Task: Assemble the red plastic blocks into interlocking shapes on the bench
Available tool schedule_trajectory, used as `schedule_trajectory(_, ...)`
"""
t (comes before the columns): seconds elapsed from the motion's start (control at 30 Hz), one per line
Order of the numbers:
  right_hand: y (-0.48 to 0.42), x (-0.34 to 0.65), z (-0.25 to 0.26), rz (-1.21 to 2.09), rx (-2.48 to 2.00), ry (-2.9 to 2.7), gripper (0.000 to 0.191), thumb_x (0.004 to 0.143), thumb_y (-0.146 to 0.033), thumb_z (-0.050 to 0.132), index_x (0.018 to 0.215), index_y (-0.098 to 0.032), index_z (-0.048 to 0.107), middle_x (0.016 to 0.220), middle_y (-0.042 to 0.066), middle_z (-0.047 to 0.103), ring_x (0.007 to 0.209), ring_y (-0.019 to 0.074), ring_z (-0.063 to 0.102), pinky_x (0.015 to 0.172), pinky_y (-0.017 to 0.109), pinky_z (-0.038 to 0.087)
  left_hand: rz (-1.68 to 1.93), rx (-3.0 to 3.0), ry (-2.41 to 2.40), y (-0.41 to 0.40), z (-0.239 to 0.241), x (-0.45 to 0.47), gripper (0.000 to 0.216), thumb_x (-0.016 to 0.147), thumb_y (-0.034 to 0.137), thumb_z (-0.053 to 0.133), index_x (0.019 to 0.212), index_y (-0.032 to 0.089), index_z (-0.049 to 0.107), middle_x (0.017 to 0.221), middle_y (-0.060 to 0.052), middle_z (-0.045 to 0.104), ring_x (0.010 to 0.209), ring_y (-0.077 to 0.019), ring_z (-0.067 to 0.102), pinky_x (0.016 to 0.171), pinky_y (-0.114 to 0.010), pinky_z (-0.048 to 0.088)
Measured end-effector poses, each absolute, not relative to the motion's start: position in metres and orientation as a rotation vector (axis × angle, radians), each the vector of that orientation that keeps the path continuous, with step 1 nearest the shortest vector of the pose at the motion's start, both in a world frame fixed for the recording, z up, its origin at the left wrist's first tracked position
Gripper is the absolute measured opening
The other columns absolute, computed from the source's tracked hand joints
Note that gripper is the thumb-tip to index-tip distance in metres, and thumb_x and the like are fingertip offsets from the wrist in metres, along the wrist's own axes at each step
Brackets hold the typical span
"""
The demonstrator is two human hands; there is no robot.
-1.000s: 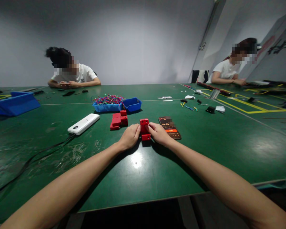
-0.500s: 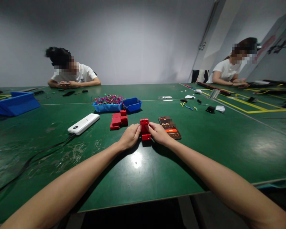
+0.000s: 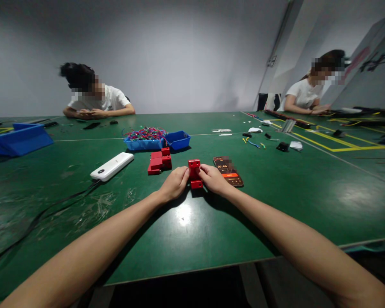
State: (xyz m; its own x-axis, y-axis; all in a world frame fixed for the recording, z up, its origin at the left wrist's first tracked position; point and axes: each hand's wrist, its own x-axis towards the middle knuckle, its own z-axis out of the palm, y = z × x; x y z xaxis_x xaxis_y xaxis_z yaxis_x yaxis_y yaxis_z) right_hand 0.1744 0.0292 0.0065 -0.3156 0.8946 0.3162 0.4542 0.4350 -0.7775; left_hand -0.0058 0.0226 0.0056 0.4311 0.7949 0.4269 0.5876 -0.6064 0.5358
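A green table runs to a grey wall. Clockwise from the held block, one person sits at ten o'clock, another at two.

The left hand is curled, gripping the red block on its nine o'clock side; the right hand pinches its three o'clock side, thumb on it. The block is upright between them, near the table's middle.

Bins, three: a large bin at nine, a wire bin at ten, a small bin at eleven. One power bank, nine. Loose red blocks, just above nine, overlap too much to count. One phone, three.
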Motion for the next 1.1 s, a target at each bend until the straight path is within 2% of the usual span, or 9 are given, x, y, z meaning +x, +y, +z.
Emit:
schedule_trajectory(0.63, 0.0280, 0.1755, 0.0051, 0.674, -1.115, -1.967, 0.030, 0.095, -0.033, 0.040, 0.090, -0.016, 0.063, 0.087, 0.007, 0.069, 0.078, 0.0177, 0.060, 0.071, 0.027, 0.043, 0.980, 2.350, 1.206, 0.0237, 0.0040, -0.0054, 0.037, 0.099, 0.036, 0.025, 0.081, 0.019, 0.052, 0.077, -0.005, 0.059, 0.071, -0.0186, 0.054, 0.071, -0.033, 0.045)
schedule_trajectory(1.1, 0.0269, 0.1752, 0.0058, 0.650, -1.124, -1.982, 0.025, 0.094, -0.027, 0.042, 0.092, -0.017, 0.064, 0.090, 0.008, 0.071, 0.079, 0.0183, 0.062, 0.073, 0.028, 0.044, 0.918, 2.442, 1.328, 0.0233, 0.0044, -0.0056, 0.035, 0.099, 0.034, 0.024, 0.080, 0.020, 0.050, 0.075, -0.005, 0.057, 0.070, -0.0195, 0.053, 0.069, -0.034, 0.044)
